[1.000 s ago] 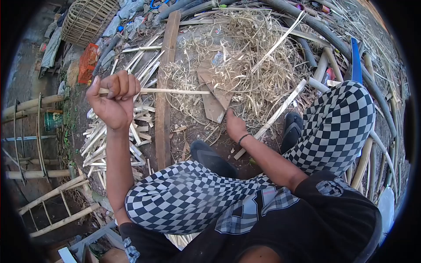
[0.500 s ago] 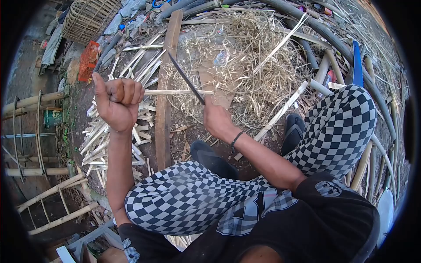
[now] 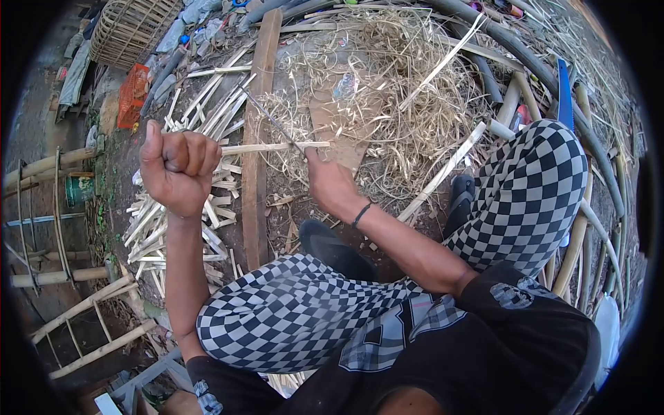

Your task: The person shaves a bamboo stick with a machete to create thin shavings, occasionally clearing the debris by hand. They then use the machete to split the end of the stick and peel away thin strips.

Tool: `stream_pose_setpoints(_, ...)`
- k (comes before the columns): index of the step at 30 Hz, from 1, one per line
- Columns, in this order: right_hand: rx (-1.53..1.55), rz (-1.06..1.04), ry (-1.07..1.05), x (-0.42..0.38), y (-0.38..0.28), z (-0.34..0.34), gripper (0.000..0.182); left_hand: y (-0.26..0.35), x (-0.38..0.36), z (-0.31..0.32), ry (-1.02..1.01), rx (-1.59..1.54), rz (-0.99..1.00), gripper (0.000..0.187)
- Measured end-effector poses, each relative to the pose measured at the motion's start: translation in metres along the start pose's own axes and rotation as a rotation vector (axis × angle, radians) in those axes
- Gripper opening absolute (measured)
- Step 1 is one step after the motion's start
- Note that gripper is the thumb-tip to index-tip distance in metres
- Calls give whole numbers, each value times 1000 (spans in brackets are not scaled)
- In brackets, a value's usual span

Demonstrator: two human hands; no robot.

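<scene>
My left hand [image 3: 178,168] is closed around one end of a thin bamboo strip [image 3: 266,148], thumb pointing up. The strip runs sideways to the right, its far end near my right hand [image 3: 333,185]. That hand grips a knife [image 3: 271,122], whose handle is hidden in the fingers. The long narrow blade slants up and to the left and crosses over the strip close to its free end. Below the strip lies a wooden plank [image 3: 254,187]. Beneath my left hand is a heap of cut bamboo strips [image 3: 149,232].
Curly bamboo shavings [image 3: 415,90] cover the ground ahead. A blue saw [image 3: 565,97] stands by my right knee, near bamboo poles [image 3: 532,66]. At the upper left are a woven basket [image 3: 131,31] and an orange crate [image 3: 131,95]. Bamboo frames [image 3: 90,318] lie at the left.
My right hand and the knife have shifted left, and the blade now shows narrower and leans further left. My left hand has moved slightly left with the strip.
</scene>
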State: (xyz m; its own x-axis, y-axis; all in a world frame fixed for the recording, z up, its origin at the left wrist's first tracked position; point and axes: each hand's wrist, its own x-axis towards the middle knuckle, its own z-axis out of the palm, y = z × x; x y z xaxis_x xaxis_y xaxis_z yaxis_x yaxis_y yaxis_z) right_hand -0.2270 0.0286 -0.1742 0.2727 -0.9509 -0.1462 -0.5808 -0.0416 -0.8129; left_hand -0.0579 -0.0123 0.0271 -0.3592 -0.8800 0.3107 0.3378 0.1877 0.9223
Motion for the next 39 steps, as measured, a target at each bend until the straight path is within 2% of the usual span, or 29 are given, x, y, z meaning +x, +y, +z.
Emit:
stream_pose_setpoints(2,17,-17,12,0,7,6,31,2,0,-4,20,5,0,59)
stream_pose_setpoints(4,-33,-9,107,1,44,28,30,4,2,-4,19,-33,-14,58)
stream_pose_setpoints(5,-141,107,10,2,71,37,30,4,1,-1,80,24,-44,58)
stream_pose_setpoints(6,-140,105,19,0,84,38,30,4,1,-1,72,27,-40,58)
stream_pose_setpoints(9,-163,282,-53,4,86,32,29,3,7,-5,47,-60,-35,58)
stream_pose_setpoints(10,-167,291,-57,2,73,26,29,2,8,-2,49,-70,-40,58)
stream_pose_setpoints(13,-119,147,-18,-2,39,10,32,3,10,6,9,-1,-35,59)
stream_pose_setpoints(16,-108,125,10,-2,60,28,32,4,12,6,55,-15,-26,59)
stream_pose_setpoints(18,-149,179,-12,-6,103,40,32,6,13,8,47,-5,-38,58)
stream_pose_setpoints(20,-187,238,-29,-6,112,40,32,5,17,19,333,5,-37,59)
stream_pose_setpoints(22,-229,314,-104,-3,104,33,31,6,20,19,260,9,-24,59)
stream_pose_setpoints(24,-176,358,-120,2,93,31,33,1,24,26,163,51,157,59)
stream_pose_setpoints(25,-110,354,-96,3,87,29,34,1,25,26,123,23,181,58)
stream_pose_setpoints(27,-42,347,-69,5,73,20,35,0,28,23,181,56,178,58)
stream_pose_setpoints(28,-29,314,-52,4,60,10,36,0,28,22,242,85,171,58)
stream_pose_setpoints(30,-18,282,-36,0,37,-6,36,2,27,21,209,76,125,58)
stream_pose_setpoints(32,60,71,115,-4,12,-19,30,5,24,14,179,69,80,57)
stream_pose_setpoints(34,111,19,99,-17,-26,-42,25,6,22,3,7,37,-12,57)
stream_pose_setpoints(35,162,-27,83,-25,-42,-51,22,7,22,4,9,36,-14,57)
stream_pose_setpoints(37,196,-90,76,-40,-68,-64,22,6,23,12,252,99,3,60)
stream_pose_setpoints(38,230,-158,74,-45,-75,-64,21,3,22,14,254,96,-1,60)
stream_pose_setpoints(39,191,-180,91,-46,-75,-58,21,1,23,16,362,140,78,60)
